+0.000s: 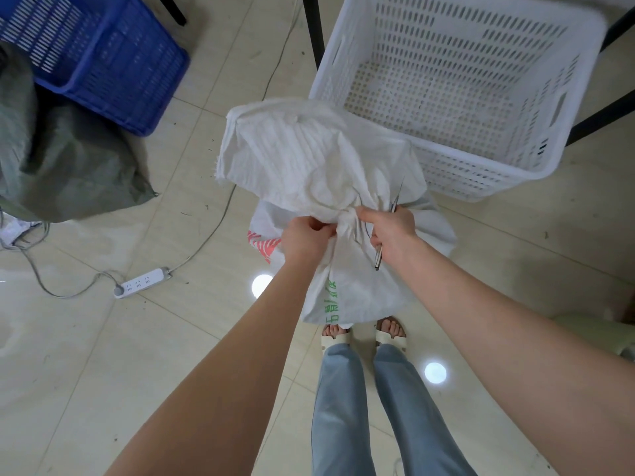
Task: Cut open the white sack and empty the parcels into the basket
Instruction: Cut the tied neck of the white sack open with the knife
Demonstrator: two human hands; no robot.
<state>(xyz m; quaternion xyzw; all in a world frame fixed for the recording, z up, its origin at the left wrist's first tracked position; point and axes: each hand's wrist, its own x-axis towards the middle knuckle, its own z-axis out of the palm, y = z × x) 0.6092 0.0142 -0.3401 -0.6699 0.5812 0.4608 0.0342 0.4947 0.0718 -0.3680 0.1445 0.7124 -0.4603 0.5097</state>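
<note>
A white woven sack [309,159] with green print stands on the floor in front of my feet, its neck bunched tight. My left hand [304,235] grips the bunched neck from the left. My right hand [391,231] pinches the neck from the right and also holds a thin metal cutting tool [385,235], its point sticking up past my fingers. A white perforated basket [457,94] stands just beyond the sack, to the right, with nothing in it. The parcels are hidden inside the sack.
A blue crate [99,53] sits at the far left with a grey-green sack [62,159] slumped before it. A white power strip [142,282] and its cable lie on the tiled floor at left. Black table legs [314,29] flank the basket. A pink-striped bag [263,247] peeks out behind the sack.
</note>
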